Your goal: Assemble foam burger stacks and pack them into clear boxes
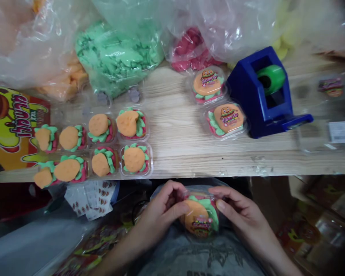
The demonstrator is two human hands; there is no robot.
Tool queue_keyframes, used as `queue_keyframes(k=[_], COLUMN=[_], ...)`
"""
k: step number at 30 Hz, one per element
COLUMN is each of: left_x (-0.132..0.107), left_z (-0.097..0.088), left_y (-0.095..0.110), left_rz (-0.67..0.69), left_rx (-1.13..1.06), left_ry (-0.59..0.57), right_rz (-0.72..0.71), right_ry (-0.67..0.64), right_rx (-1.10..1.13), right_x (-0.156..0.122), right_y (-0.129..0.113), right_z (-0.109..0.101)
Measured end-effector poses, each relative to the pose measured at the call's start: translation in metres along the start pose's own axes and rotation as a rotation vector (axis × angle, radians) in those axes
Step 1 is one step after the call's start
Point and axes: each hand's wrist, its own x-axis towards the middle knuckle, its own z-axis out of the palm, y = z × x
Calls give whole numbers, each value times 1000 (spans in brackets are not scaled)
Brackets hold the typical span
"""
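Below the table's front edge, a clear plastic clamshell box (200, 216) with a toy burger inside is held between my two hands. Orange bun, green leaf and red pieces show through it, and a printed burger sticker is on its lid. My left hand (169, 207) grips the box's left side, thumb on top. On the right side, my right hand (235, 209) pinches the rim between thumb and fingers. Two more closed boxes with burger stickers, one farther back (208, 85) and one nearer (226, 119), lie on the table.
Several burgers in clear boxes (134, 159) stand in rows at the left. Bags of green pieces (117, 53) and red pieces (192, 50) line the back. A blue tape dispenser (247, 88) is at the right. A printed carton (17, 126) sits far left; sticker sheets (90, 197) lie below the table edge.
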Motion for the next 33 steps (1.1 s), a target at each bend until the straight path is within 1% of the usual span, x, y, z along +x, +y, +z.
queue_keyframes(k=[2,4,6,8,9,11,13,16,20,25,27,31,33], left_x=[-3,-2,1,4,4,2,-3,-13,-24,-29,-30,-30,-31], left_z=[2,4,4,3,2,0,-1,-2,-2,0,-1,-4,-5], left_y=[-4,-3,1,5,6,7,5,0,-7,-5,-1,6,8], left_rz=[-27,-17,2,10,15,33,71,108,116,165,135,26,4], left_rx=[7,24,15,-17,-40,-53,5,140,231,291,311,345,340], left_ry=[35,73,60,52,66,118,163,175,176,189,172,119,112], right_rz=[13,34,68,91,96,90,66,20,2,26,33,31,27], right_ry=[4,-8,-17,5,22,59,83,84,76,56,55,73,79], right_rx=[37,91,176,277,330,408,430,348,163,136,97,21,10], right_x=[1,2,4,6,7,8,7,5,2,-1,-1,-1,-1], right_y=[2,3,3,2,2,1,1,4,9,12,11,7,6], right_z=[-1,-2,-4,-3,-2,1,3,3,-1,-3,-3,-1,0])
